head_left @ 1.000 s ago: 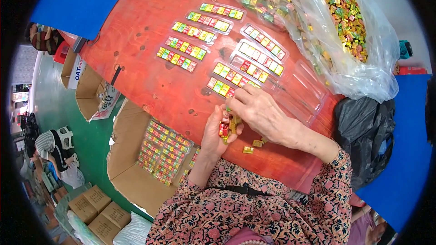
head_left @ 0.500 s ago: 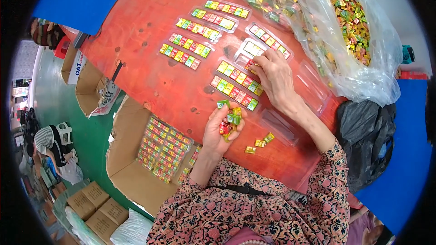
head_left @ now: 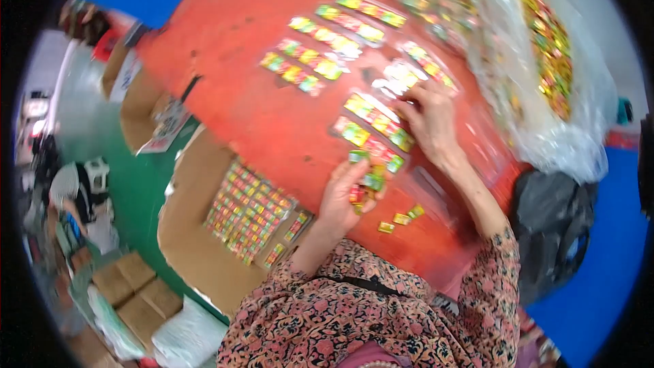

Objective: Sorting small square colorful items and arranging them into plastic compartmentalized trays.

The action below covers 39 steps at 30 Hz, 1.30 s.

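Note:
My left hand (head_left: 340, 194) is cupped around several small wrapped pieces (head_left: 372, 181) in green, red and yellow, just over the table's near side. My right hand (head_left: 436, 123) reaches across to a partly filled clear plastic tray (head_left: 397, 80), its fingers bent together at the tray's near end. Blur and the fingers hide what they pinch. Close by on the left lie two filled trays, one of them a row of colourful pieces (head_left: 368, 143). Further off, more filled trays (head_left: 320, 37) lie slantwise in rows. Loose yellow pieces (head_left: 402, 219) rest near my right forearm.
A large clear bag (head_left: 572, 143) full of wrapped pieces stands at the far right, above a black plastic bag (head_left: 552, 225). Left of the red table (head_left: 225, 68), an open carton (head_left: 180, 232) holds packed trays. Another person (head_left: 68, 191) bends over at the far left.
The whole view has shifted and blurred, with the table sitting further right and lower. My right hand stays at the same tray; my left still holds its pieces.

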### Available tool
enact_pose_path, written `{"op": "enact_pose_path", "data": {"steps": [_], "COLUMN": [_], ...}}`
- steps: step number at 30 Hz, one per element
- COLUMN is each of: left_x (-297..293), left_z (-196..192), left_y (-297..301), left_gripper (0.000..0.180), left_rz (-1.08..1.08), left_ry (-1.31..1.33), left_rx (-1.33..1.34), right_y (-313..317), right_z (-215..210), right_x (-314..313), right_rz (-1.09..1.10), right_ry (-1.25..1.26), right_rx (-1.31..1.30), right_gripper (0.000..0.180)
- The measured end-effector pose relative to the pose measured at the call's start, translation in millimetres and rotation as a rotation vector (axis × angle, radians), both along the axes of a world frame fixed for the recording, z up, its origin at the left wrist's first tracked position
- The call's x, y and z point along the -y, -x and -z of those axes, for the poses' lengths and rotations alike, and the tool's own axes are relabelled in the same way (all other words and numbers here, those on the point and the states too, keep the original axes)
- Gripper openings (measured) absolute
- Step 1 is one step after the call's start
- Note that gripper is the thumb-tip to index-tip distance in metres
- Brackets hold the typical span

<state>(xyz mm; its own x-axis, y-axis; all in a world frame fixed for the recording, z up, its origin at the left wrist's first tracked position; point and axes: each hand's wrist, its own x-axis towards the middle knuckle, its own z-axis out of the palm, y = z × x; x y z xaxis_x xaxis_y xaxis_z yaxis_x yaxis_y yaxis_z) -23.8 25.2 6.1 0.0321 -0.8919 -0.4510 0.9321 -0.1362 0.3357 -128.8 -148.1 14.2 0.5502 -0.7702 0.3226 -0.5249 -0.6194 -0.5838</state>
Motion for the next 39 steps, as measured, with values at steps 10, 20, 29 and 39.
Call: {"op": "enact_pose_path", "data": {"steps": [10,20,29,39], "left_x": [-3,5,1,2], "left_z": [0,-2,-6,11], "left_y": [11,4,-5,4], "left_gripper": [0.021,0.013,0.025,0.015], "left_rz": [-0.009,0.071,0.224,0.204], "left_ry": [0.062,-0.025,-0.022,0.087], "left_rx": [0.013,0.023,0.109,-0.123], "right_y": [-2,-1,1,47], "right_z": [-11,-62,-65,-38], "right_x": [-22,-59,-55,-5], "right_rz": [-0.017,-0.449,-0.275,0.012], "right_ry": [0.299,-0.523,-1.085,-0.891], "right_rx": [-0.187,-0.050,0.185,0.382], "right_gripper": [0.005,0.020,0.011,0.009]}}
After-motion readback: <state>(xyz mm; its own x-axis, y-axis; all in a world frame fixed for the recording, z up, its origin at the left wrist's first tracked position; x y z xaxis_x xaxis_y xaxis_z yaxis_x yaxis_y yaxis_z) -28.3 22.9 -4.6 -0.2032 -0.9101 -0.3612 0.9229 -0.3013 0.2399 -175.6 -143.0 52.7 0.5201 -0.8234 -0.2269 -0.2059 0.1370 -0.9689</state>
